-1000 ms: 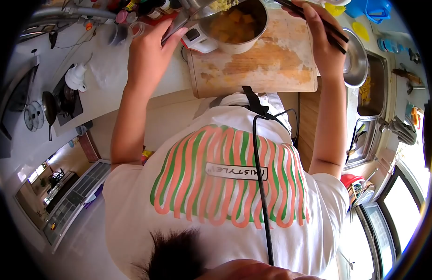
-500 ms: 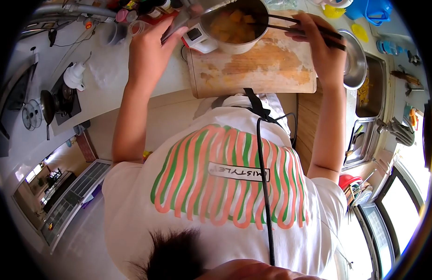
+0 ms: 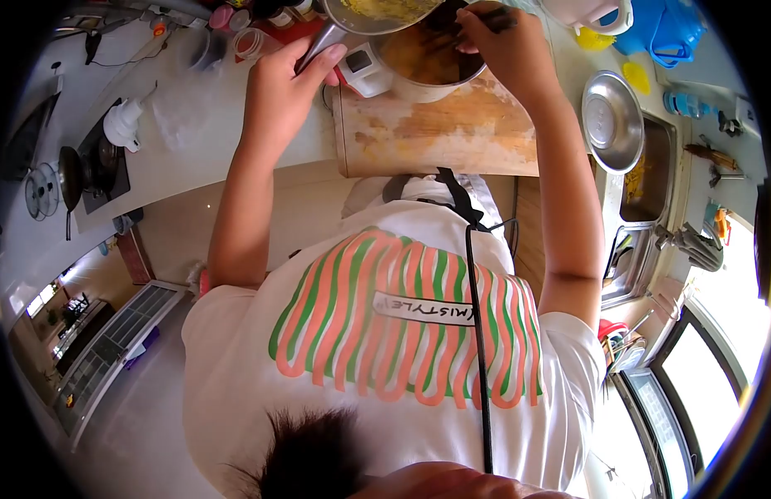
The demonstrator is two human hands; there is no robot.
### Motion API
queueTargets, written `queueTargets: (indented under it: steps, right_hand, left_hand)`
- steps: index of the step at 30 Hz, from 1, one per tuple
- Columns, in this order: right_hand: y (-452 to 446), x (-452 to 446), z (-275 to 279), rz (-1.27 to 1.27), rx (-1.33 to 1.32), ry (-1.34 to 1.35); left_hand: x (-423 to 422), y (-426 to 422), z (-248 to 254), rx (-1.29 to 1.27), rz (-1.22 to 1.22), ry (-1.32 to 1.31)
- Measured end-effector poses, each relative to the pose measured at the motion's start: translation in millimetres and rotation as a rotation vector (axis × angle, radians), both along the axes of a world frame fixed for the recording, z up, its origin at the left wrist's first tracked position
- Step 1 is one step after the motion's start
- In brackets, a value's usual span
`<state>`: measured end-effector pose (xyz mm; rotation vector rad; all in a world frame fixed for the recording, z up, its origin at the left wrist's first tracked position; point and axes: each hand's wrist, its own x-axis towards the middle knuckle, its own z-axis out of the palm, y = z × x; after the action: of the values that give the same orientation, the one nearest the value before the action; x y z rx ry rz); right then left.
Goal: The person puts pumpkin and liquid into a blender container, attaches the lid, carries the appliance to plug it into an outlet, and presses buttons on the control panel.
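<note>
My left hand [image 3: 277, 91] grips the metal handle [image 3: 320, 46] of a round vessel, a pan or strainer, with yellow crumbly bits inside [image 3: 384, 10]. The vessel is tilted over the far left rim of a white pot [image 3: 427, 91]. Dark chopsticks [image 3: 503, 18] are in my right hand [image 3: 510, 46], their lower ends down in the pot. Yellow-orange chunks [image 3: 427, 58] lie in the pot, partly hidden by shadow and my fingers. A box with a dark display [image 3: 362, 58] sits at the pot's left side. The worn wooden cutting board [image 3: 435, 137] lies on the near side.
A steel bowl [image 3: 612, 125] stands at the right beside the sink [image 3: 652, 179], which holds yellow scraps. A blue jug [image 3: 672, 33] and a white-handled vessel [image 3: 597, 15] are at the back right. Several jars [image 3: 240, 18] stand back left; a frying pan [image 3: 69, 175] is far left.
My right hand has moved left and over the pot, taking the chopsticks deeper into it. The vessel in my left hand now shows its yellow contents. The view has shifted slightly.
</note>
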<state>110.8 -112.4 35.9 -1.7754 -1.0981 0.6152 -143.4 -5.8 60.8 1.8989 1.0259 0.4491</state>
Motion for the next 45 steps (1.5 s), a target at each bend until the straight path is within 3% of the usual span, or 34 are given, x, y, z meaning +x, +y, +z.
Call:
queueTargets:
  steps: [1,4,7,11,15,19,20,23,27,28,29,31,34,38,41,45]
  right_hand:
    - [3,0,-4,-0.002,0.055,-0.042]
    - [-1,-5,3,0.179,-0.189,-0.114]
    - [-2,5,-12,0.047,-0.111,0.042]
    - [9,11,-23,0.109,-0.16,-0.162]
    - [11,10,-19,0.21,-0.221,0.02]
    - [24,7,-15,0.146,-0.187,-0.334]
    - [25,5,-16,0.23,-0.15,-0.486]
    - [27,19,-32,0.236,-0.131,0.004]
    - [34,14,-7,0.167,-0.286,-0.272]
    - [35,12,-24,0.218,-0.14,-0.375]
    - [30,11,-35,0.286,-0.063,-0.29]
    - [25,9,-28,0.298,-0.153,-0.273]
    - [26,16,-18,0.16,-0.289,-0.017]
    - [28,2,-36,0.261,-0.057,-0.412]
    - [24,7,-21,0.158,-0.281,0.05]
    - [-12,2,37,0.017,-0.11,0.098]
  left_hand:
    - [-2,0,-1,-0.018,-0.001,-0.023]
    - [-4,2,-3,-0.081,-0.001,-0.087]
    - [-5,0,-2,-0.145,0.009,-0.119]
    - [-6,0,-2,-0.145,0.002,-0.1]
    - [-7,1,-4,-0.116,0.002,-0.093]
    - [-8,1,-3,-0.128,0.014,-0.072]
    - [-8,2,-3,-0.137,0.019,-0.069]
    - [-8,1,-4,-0.172,0.033,-0.094]
    - [-9,1,-4,-0.185,0.038,-0.123]
    - [-8,1,-3,-0.186,0.039,-0.121]
    - [-7,1,-2,-0.188,0.041,-0.117]
    - [-8,0,-3,-0.204,0.045,-0.116]
    - [-9,-1,-2,-0.24,0.049,-0.126]
    - [-8,-3,2,-0.271,0.051,-0.119]
    - [-10,-5,4,-0.302,0.048,-0.133]
    - [-14,-6,13,-0.527,0.02,-0.229]
